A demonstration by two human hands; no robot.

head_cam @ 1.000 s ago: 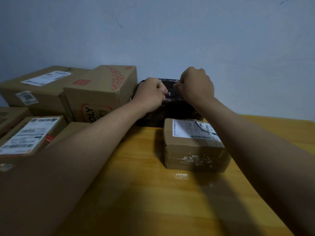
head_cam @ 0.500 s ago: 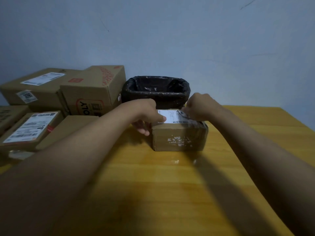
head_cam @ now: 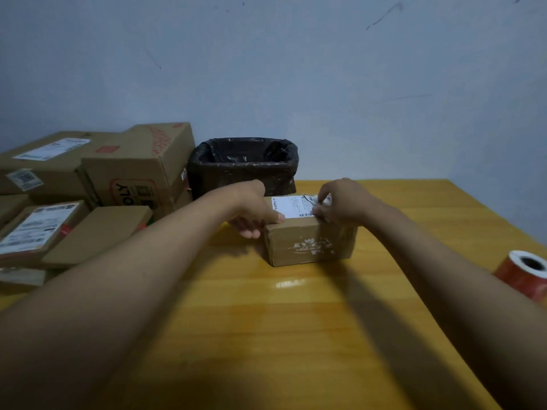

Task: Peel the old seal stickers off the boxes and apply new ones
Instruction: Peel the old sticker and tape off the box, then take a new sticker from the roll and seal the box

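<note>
A small brown cardboard box sits mid-table with a white shipping label on its top. My left hand grips the box's left end, thumb on the top edge and fingers curled down the side. My right hand pinches the right edge of the white label, which looks lifted and crumpled there. A roll of red stickers lies at the right edge of the view, on the table.
A bin lined with a black bag stands behind the box against the wall. Several cardboard boxes with labels are stacked at the left. The wooden table stretches toward me.
Both hands came back from the black bin to the small box. The left hand now holds its left end and the right hand took hold of the label's right edge. The view shifted, revealing the sticker roll.
</note>
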